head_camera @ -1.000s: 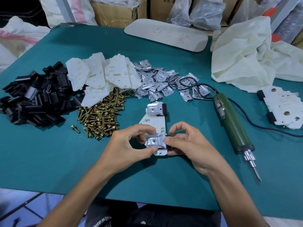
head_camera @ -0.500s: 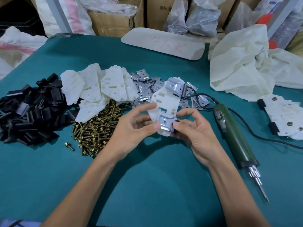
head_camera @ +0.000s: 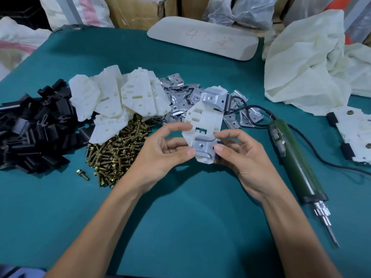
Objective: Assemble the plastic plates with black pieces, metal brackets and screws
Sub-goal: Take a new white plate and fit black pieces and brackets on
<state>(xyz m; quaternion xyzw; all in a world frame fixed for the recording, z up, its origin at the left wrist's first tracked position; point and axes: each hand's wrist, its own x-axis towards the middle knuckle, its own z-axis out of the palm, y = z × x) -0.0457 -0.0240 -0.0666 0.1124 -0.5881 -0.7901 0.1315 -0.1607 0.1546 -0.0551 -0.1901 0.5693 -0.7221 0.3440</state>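
Centre of frame: we hold one plastic plate (head_camera: 204, 121) clear of the table (head_camera: 180, 227), tilted with its far end up and to the right. The left hand (head_camera: 160, 155) and right hand (head_camera: 243, 157) both pinch its lower end. Each thumb presses a side of the near bracket (head_camera: 204, 146), and the fingers curl in behind and beside the plate. Neither hand has anything else in it. The far bracket (head_camera: 213, 100) sits on the upper end, with a black piece (head_camera: 228, 101) showing at its right edge. Whether one sits under the near bracket we cannot tell; only a dark sliver shows by the right thumb. The centre holes of both brackets look empty, with no screw heads seen. Judgement: we are at the bracket-seating step, and screw fixing is not yet begun on this plate. Supplies are in the left half of the frame: the black pieces pile (head_camera: 34, 129) at far left, the spare plates (head_camera: 124, 101) above the screws (head_camera: 118, 151), and the loose brackets (head_camera: 180, 97) behind the held plate. The electric screwdriver (head_camera: 295, 159) lies to the right with its bit pointing toward the lower right. The finished plates (head_camera: 353, 133) are at the right edge. The next move probably calls for setting the plate down flat with both brackets kept aligned. One hand should then be freed to take two screws from the heap, and the right hand would go to the driver. Risk: the brackets are unfastened and may slip off as the grip is released.
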